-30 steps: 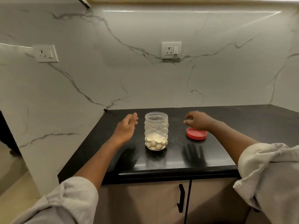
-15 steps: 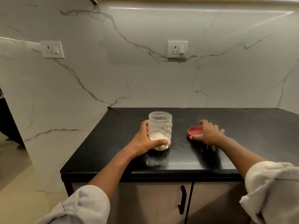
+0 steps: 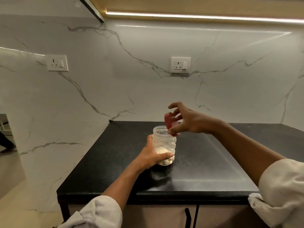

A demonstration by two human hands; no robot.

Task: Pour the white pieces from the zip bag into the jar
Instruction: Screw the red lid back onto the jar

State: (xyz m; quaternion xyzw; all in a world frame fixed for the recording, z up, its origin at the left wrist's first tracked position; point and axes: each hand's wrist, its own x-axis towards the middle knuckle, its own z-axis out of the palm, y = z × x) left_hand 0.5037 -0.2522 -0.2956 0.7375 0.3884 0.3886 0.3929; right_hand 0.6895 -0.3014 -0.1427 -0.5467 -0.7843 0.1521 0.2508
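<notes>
Above the jar [image 3: 164, 143], held by left grip [image 3: 150, 155], right grip [image 3: 184, 122] pinches lid [image 3: 170, 125].

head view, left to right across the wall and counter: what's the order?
Left wall socket → left hand gripping the jar → red lid held in the right hand → right wall socket.

A black stone countertop [image 3: 205, 170] is set into a corner of white marble-look walls [image 3: 148, 89] veined in grey. 2 white sockets [image 3: 57, 62] [image 3: 180, 65] are mounted on the walls. A light strip [image 3: 197, 16] is fitted under a wooden cabinet [image 3: 197, 5]. Beige cupboard doors [image 3: 156, 216] with a black handle [image 3: 188, 218] are seen below.
</notes>
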